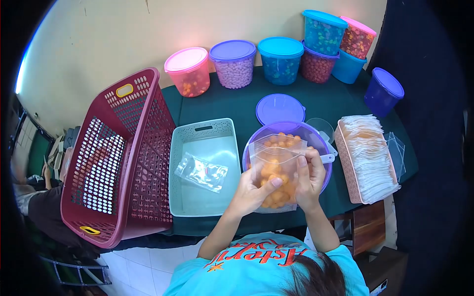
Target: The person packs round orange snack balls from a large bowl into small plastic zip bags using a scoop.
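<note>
A clear zip bag [272, 170] partly filled with round orange balls is held upright in front of me. My left hand [251, 191] grips its left side, thumb across the front. My right hand [310, 178] pinches the bag near its upper right edge. Behind the bag stands a round purple tub [323, 142] with more orange balls [282, 140] inside, partly hidden by the bag and hands. A white handle [327, 158] sticks out over the tub's right rim. A purple lid [280, 109] lies just behind the tub.
On the left are a maroon laundry basket [150, 163] and a pale green tray [203, 209] holding clear plastic bags [201, 171]. A pink basket [345, 170] of white packets [369, 158] stands right. Several lidded tubs [234, 64] line the back. Another person's hand [47, 172] shows far left.
</note>
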The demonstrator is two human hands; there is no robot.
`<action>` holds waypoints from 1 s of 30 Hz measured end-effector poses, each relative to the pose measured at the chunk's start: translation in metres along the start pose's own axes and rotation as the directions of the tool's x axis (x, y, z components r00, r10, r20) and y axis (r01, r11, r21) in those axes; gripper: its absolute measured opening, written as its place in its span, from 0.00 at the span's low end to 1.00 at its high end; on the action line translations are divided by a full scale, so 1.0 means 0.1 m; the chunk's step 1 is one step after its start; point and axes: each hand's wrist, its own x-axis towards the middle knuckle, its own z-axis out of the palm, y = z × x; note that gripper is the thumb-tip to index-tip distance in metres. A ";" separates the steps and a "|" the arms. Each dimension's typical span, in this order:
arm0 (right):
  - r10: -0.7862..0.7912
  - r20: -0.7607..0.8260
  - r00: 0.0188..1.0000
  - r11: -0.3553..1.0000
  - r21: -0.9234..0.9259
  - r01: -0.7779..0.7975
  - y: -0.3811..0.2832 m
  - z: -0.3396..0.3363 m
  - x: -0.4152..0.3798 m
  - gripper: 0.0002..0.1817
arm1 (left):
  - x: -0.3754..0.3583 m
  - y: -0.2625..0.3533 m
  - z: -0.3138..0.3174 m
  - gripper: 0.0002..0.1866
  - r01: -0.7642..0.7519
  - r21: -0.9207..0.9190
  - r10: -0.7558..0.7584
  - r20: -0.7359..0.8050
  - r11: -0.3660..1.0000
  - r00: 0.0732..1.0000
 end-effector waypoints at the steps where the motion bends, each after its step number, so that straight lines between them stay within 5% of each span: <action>1: 0.012 -0.030 0.999 0.999 0.048 -0.011 0.01 0.00 -0.01 0.09 | -0.01 -0.02 0.00 0.25 0.002 0.001 -0.002 0.002 1.000 1.000; 4: 0.038 0.027 0.999 0.996 0.078 -0.040 0.02 -0.01 -0.01 0.11 | -0.03 -0.04 -0.01 0.25 -0.003 -0.095 0.006 0.031 0.995 1.000; 6: 0.048 0.024 0.999 0.996 0.073 -0.049 0.00 0.02 -0.02 0.11 | 0.00 0.00 -0.05 0.24 0.008 0.088 -0.014 0.062 0.996 0.998; 10: 0.111 0.026 0.994 0.983 0.146 -0.113 -0.06 0.03 0.01 0.12 | 0.01 0.00 -0.03 0.23 -0.038 0.050 0.037 0.021 0.998 0.999; 12: 0.116 0.044 0.992 0.986 0.116 -0.120 -0.02 -0.01 0.03 0.12 | 0.04 0.01 0.05 0.21 -0.289 0.042 0.292 -0.133 0.956 0.947; 13: 0.119 0.063 0.991 0.989 0.085 -0.124 0.00 -0.03 0.04 0.13 | 0.05 0.01 0.03 0.21 -0.289 0.041 0.291 -0.133 0.957 0.947; 20: 0.179 0.178 0.968 0.980 0.054 -0.191 -0.02 -0.10 0.09 0.15 | 0.07 0.02 -0.08 0.22 -0.154 0.126 0.168 -0.111 0.980 0.979; 22: 0.323 0.198 0.925 0.936 0.076 -0.343 -0.03 -0.09 0.07 0.15 | 0.09 -0.01 -0.08 0.22 -0.146 0.095 0.157 -0.115 0.985 0.981; 30: 0.351 0.062 0.935 0.929 -0.152 -0.338 0.12 -0.15 -0.03 0.15 | 0.13 -0.05 -0.05 0.18 0.098 -0.085 -0.101 -0.035 0.992 0.994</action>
